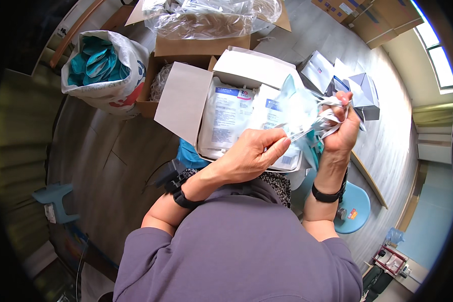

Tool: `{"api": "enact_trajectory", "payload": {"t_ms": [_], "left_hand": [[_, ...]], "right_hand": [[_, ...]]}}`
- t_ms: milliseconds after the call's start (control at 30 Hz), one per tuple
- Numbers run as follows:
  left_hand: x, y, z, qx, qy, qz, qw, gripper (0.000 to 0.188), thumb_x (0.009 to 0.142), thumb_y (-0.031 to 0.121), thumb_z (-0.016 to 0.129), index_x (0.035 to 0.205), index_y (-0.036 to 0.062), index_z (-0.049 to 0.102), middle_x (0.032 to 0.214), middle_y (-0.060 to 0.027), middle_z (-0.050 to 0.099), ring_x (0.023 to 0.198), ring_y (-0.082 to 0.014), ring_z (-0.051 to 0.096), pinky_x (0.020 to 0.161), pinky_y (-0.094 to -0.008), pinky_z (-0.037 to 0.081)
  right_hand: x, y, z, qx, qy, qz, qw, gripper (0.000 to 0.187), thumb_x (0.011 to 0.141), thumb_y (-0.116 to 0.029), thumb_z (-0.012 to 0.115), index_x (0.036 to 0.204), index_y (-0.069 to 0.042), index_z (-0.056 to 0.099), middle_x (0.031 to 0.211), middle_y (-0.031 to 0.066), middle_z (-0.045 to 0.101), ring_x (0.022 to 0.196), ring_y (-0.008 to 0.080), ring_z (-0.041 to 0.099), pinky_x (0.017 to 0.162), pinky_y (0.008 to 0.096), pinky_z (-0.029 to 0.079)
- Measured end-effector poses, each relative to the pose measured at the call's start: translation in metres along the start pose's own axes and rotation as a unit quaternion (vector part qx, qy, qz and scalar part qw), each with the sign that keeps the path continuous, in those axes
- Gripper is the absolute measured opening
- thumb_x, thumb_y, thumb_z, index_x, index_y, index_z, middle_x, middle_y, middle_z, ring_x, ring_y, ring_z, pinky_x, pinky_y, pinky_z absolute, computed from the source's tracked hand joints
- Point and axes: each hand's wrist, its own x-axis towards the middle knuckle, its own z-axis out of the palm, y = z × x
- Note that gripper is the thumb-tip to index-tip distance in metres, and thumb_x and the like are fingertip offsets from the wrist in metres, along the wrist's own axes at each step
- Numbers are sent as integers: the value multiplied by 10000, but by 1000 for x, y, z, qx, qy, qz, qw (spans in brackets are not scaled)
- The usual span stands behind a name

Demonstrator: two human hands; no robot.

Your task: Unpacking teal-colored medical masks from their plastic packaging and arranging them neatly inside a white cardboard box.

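Note:
My right hand [342, 132] is raised at the right of an open white carton [183, 103], its fingers closed round a bunch of white straps [327, 117]. From that bunch hang thin pale-blue and teal sheet-like pieces [296, 103], partly blurred. My left hand [256, 153] is over the carton's near side, thumb and fingers pinching the ends of several of these straps, which run taut between the hands. Inside the carton lie white printed packets [225, 118] side by side; the hanging pieces and my left hand cover part of them.
To the left stands a white sack [105, 98] full of teal folded pieces [96, 60]. Beyond the carton are a brown box [201, 46] with clear plastic-wrapped goods [211, 22]. Small white-grey boxes [365, 93] sit at the right, near a blue stool [357, 206].

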Motion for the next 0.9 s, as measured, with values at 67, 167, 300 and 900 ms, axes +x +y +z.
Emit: {"api": "enact_trajectory", "payload": {"t_ms": [67,167,300,900], "left_hand": [[-5,-2,-4,41,2,21,999,346,1066,241,489,804,21,542,657,-15,472,613,-106,416,565,-281,381],[-18,-4,-14,53,15,6,998,316,1060,212,493,827,3,536,677,-47,468,623,-128,423,577,-292,385],[-3,-14,-22,84,80,23,993,300,1059,199,488,846,-6,541,661,-55,470,611,-153,434,583,-308,398],[7,-40,-37,67,245,-73,964,309,912,291,692,917,-18,709,796,-135,705,736,-207,668,677,-347,515]], "right_hand": [[4,-14,-3,26,41,-6,999,274,1072,-270,452,859,-119,534,625,-46,392,554,63,343,503,205,294],[22,-41,-21,72,174,-141,972,219,1062,-213,469,899,-115,578,757,-26,519,604,63,458,563,244,448],[6,-1,8,-172,13,-79,982,234,1054,-191,496,877,-87,609,806,-19,543,602,38,489,530,180,407],[-19,71,37,-399,-196,5,896,316,1026,-317,577,894,-34,625,785,14,627,653,60,549,595,196,432]]}}
